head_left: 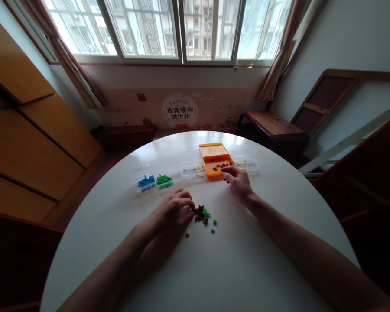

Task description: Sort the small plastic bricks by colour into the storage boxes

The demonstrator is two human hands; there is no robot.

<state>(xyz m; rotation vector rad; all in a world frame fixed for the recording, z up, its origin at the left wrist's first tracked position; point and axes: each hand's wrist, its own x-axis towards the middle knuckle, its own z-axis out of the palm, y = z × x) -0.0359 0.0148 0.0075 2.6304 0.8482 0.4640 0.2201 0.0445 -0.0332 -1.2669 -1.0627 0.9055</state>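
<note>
My left hand (175,207) is at the left edge of a small mixed pile, its fingers curled and thumb and fingertips close together. What they pinch, if anything, is too small to make out. The pile has brown pieces (199,211), green pieces (206,213) and some pale yellow. My right hand (238,182) is at the front right corner of an orange box (213,177), fingertips pinched together over its edge. Anything in that pinch is hidden. Several dark brown pieces (220,166) lie inside this box, whose lid is tipped back.
On the round white table (247,260), clear boxes hold blue pieces (146,181), green pieces (163,178) and pale yellow pieces (198,169). Another clear box (251,164) stands right of the orange one. Loose green bits (215,222) and a yellowish bit (187,233) lie near the pile.
</note>
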